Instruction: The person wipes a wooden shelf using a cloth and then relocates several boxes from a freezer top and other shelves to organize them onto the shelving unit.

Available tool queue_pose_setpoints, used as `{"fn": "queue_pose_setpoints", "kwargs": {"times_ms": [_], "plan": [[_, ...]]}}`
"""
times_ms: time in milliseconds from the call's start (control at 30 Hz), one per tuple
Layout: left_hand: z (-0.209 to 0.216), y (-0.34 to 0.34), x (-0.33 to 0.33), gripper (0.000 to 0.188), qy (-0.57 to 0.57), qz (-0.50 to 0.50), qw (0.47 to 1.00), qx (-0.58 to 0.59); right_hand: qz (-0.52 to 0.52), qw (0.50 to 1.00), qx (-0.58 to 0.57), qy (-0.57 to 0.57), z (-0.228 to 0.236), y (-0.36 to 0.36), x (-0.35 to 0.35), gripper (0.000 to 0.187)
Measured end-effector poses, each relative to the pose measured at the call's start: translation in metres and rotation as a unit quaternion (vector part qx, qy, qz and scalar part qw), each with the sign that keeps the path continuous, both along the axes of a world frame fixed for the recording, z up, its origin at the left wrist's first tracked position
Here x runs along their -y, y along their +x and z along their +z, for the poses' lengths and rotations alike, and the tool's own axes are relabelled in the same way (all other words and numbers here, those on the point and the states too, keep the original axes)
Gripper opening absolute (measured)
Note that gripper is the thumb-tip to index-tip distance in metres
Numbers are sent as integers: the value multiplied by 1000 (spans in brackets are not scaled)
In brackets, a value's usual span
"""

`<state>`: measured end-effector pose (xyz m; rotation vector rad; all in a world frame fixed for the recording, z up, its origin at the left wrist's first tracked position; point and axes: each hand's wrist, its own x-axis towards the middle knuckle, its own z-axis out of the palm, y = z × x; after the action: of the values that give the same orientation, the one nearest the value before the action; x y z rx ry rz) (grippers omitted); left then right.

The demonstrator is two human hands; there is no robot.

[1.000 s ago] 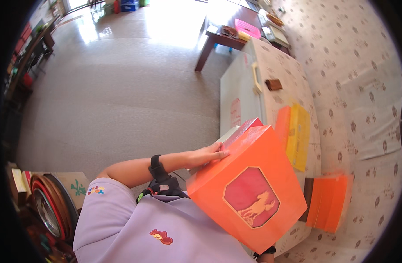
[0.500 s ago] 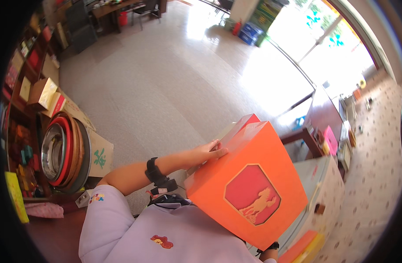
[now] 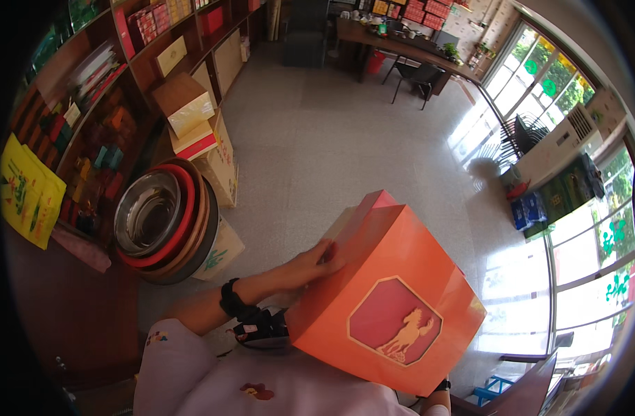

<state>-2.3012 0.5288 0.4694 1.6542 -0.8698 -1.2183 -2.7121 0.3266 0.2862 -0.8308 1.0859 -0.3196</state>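
In front of my body I carry a large orange gift box (image 3: 338, 305) with flared sides, tilted. A dark red panel (image 3: 393, 315) with a gold horse sits on its front face. Behind it, a second reddish-orange piece and a pale edge show, pressed close. My left hand (image 3: 317, 267) is closed on the box's left side, the fingers partly out of sight behind it. A black strap circles that forearm. Of my right arm only the wrist (image 3: 440, 392) with a black band shows, under the lower right corner of the box; the box hides that hand.
Metal, red and brown round trays (image 3: 149, 211) stand stacked at left beside cardboard cartons (image 3: 217, 163). Shelves (image 3: 134, 73) line the left wall, with a yellow bag (image 3: 30, 191) near. A desk (image 3: 407, 48) and chair (image 3: 421, 76) stand far off. At right is a dark table (image 3: 525, 392).
My view has turned left: shelves and trays show more fully, and the desk and windows have shifted right. The orange gift box stays in front of me, with my left hand still on it.
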Motion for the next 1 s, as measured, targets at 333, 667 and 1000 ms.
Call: {"fn": "queue_pose_setpoints", "kwargs": {"times_ms": [333, 667, 1000], "plan": [[5, 233, 123, 84, 36, 147, 988, -25, 145, 989, 17, 2, 15, 303, 212, 38], [3, 463, 228, 103, 47, 217, 968, -118, 229, 973, 10, 6, -4, 560, 387, 37], [-6, 665, 276, 85, 19, 362, 930, -67, 348, 937, 15, -22, 24, 865, 494, 36]]}}
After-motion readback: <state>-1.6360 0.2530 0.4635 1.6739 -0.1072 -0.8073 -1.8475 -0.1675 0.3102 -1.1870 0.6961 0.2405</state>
